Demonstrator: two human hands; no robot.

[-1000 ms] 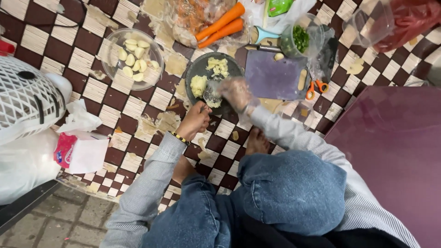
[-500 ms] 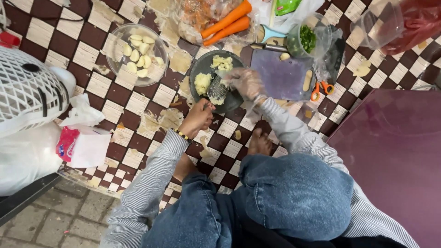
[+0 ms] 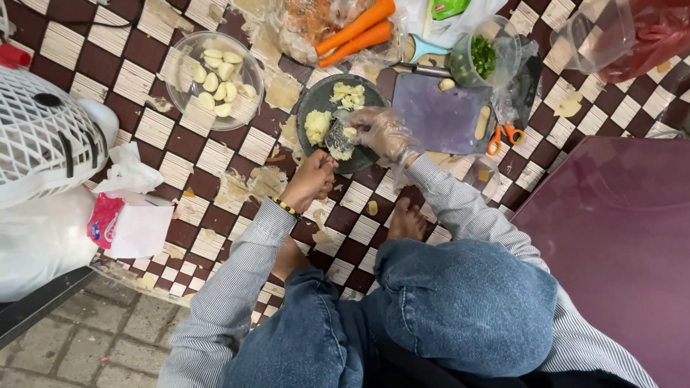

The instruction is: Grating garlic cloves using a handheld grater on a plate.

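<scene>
Gripping a grater (image 3: 338, 138), left hand (image 3: 309, 181) clenched; gloved right hand (image 3: 381, 133) grasps potato inside the plate (image 3: 316, 100) rim

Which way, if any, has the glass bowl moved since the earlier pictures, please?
No. The glass bowl keeps its place left of the dark plate on the same checked tiles; only the camera shifted.

Soft, even daylight fills the scene, with no hard shadows; only faint shade sits under the bent knees and beside the dark plate (image 3: 338, 122). The clear glass bowl (image 3: 213, 73) and the plastic bags (image 3: 338, 29) at the mat's far edge carry small white highlights. Focus is fairly sharp in the middle, while the gloved right hand (image 3: 381, 133) looks slightly smeared. The wide lens bends lines toward the corners
</scene>
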